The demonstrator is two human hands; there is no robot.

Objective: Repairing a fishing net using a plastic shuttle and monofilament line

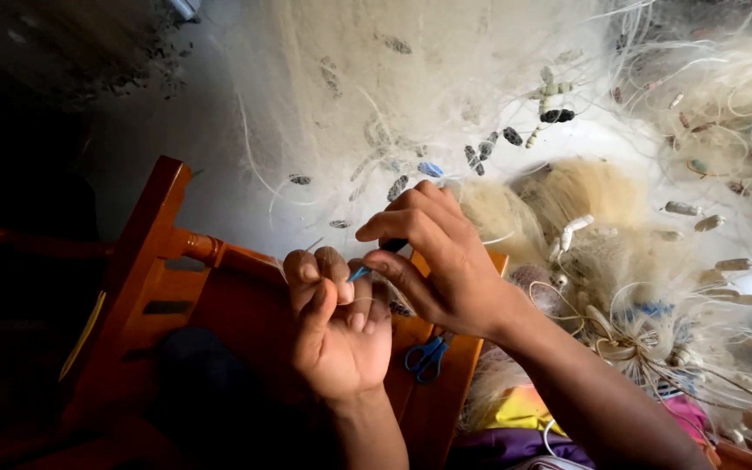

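My right hand [435, 257] pinches a small blue netting needle [360, 272] between thumb and forefinger, its tip pointing at my left hand. My left hand [334, 318] is curled palm up just below it, fingers bent over fine strands of the pale fishing net [411, 96]. The strands themselves are too thin to make out in the grip. The net spreads across the floor ahead, dotted with small oval floats [485, 146].
An orange wooden chair [163, 252] stands under my hands, with blue-handled scissors [426, 357] lying on its seat. Heaps of bunched net with white floats [681, 287] fill the right side. Bright cloth [524, 409] lies at the bottom right. The left side is dark.
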